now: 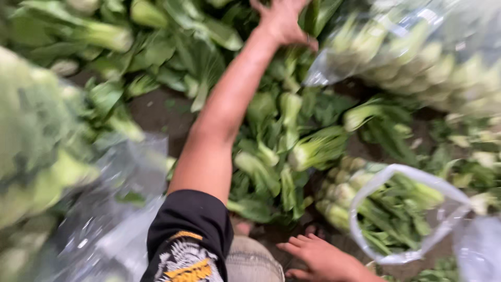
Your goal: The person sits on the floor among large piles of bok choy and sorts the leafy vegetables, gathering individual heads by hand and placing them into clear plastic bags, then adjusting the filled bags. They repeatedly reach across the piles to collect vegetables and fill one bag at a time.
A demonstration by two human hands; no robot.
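Hands: left hand (282, 21) spread on blurred bok choy (292, 141), fingertips cut off; right hand (321, 258) open, empty beside bag (407, 214).

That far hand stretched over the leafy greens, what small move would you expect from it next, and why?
Probably closing the fingers on a bunch. The left hand is spread open over the loose bok choy piled on the ground, gripping nothing yet. The right hand rests beside an open clear bag already partly filled with the same greens, so one more bunch seems likely.
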